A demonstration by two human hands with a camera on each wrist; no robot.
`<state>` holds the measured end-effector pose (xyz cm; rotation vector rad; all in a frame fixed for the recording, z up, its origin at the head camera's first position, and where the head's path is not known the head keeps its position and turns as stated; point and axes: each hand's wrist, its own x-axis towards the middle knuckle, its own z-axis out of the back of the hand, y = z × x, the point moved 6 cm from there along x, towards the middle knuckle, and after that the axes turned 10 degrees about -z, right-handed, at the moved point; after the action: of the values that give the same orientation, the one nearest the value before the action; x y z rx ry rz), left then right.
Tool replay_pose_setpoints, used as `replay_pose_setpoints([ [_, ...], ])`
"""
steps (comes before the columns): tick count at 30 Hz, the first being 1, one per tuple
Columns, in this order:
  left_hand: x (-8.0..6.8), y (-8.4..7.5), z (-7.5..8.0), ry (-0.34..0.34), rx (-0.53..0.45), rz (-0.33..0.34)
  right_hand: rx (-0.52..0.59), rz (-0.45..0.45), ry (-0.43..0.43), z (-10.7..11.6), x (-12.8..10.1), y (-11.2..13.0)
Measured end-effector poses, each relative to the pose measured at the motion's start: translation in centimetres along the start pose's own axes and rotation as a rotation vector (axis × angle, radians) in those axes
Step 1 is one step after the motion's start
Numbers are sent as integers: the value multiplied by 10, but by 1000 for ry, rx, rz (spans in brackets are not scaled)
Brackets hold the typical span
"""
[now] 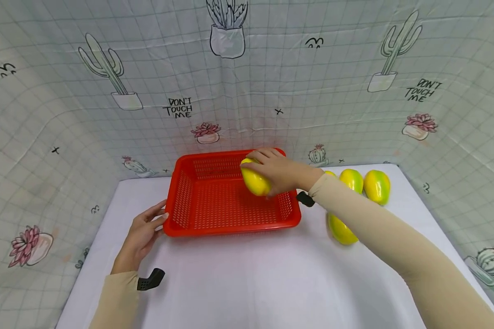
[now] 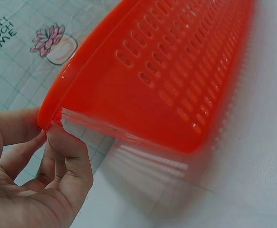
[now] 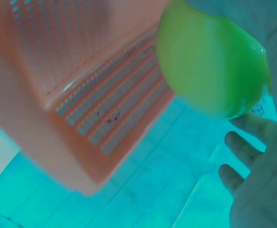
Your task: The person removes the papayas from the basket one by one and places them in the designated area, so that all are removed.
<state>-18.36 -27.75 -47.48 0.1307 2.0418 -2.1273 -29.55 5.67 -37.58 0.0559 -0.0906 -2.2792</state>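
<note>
A red plastic basket (image 1: 230, 230) with slotted walls stands on the white-covered table. My left hand (image 1: 145, 232) pinches its rim at the left end; in the left wrist view, the thumb and fingers (image 2: 69, 145) meet at the basket's edge (image 2: 143, 76). My right hand (image 1: 277, 169) grips a yellow-green mango (image 1: 255, 179) above the right part of the basket. In the right wrist view the mango (image 3: 205, 61) sits against the palm beside the basket wall (image 3: 105, 114), and some fingers (image 3: 245, 147) show below it.
Several more mangoes lie on the table (image 1: 247, 283) to the right, among them one at the back right (image 1: 377, 187) and one nearer the front (image 1: 340, 230). My right forearm (image 1: 378, 233) partly covers them. A patterned cloth (image 1: 251, 87) rises behind the table and at both sides.
</note>
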Motion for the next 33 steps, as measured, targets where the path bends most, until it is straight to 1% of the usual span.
replay_pose_setpoints([
  [9, -3, 3, 2, -10, 29, 12, 59, -29, -96, 7, -40, -24],
  [14, -3, 2, 1, -7, 28, 13, 70, -63, -126, 11, -62, -40],
  [21, -3, 1, 0, -11, 20, 9, 85, -134, -131, 13, -92, -58],
  [28, -2, 2, -1, -19, 11, 13, 107, -226, -120, 13, -121, -79],
  [33, -1, 1, 0, -23, 16, 7, 98, -255, -137, 10, -140, -90],
])
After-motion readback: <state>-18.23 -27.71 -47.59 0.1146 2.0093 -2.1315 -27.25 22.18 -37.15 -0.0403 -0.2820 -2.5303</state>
